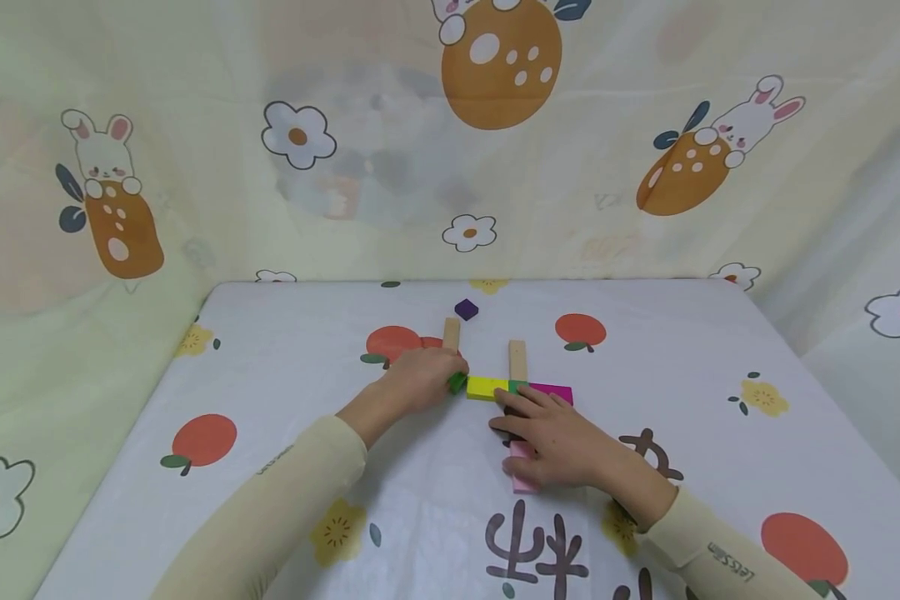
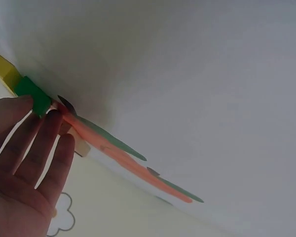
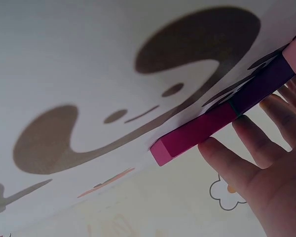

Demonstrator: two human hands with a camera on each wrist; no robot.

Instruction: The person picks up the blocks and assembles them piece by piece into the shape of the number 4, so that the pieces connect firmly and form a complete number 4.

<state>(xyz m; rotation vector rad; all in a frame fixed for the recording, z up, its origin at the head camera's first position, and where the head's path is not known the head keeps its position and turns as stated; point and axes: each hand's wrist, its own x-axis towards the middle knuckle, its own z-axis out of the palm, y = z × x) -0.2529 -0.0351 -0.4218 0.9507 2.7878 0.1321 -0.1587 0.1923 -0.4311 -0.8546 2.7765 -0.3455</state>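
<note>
My left hand (image 1: 422, 379) pinches a green block (image 1: 457, 382) at the left end of a yellow block (image 1: 486, 388); the left wrist view shows thumb and fingers (image 2: 32, 163) on this green block (image 2: 33, 95). A small green square (image 1: 518, 387) lies between the yellow block and a magenta block (image 1: 558, 391). Over the lower arm of this cross-shaped layout, my right hand (image 1: 562, 437) rests with spread fingers, partly hiding a dark block and a pink block (image 1: 523, 483). The right wrist view has fingertips touching the magenta block (image 3: 187, 137) and near the dark purple block (image 3: 265, 85).
A plain wooden block (image 1: 518, 360) extends up from the green square. Another wooden block (image 1: 452, 334) stands out beyond my left hand, with a dark purple block (image 1: 467, 309) behind it. The printed cloth (image 1: 270, 517) covers the table, and a patterned curtain (image 1: 375, 225) hangs behind.
</note>
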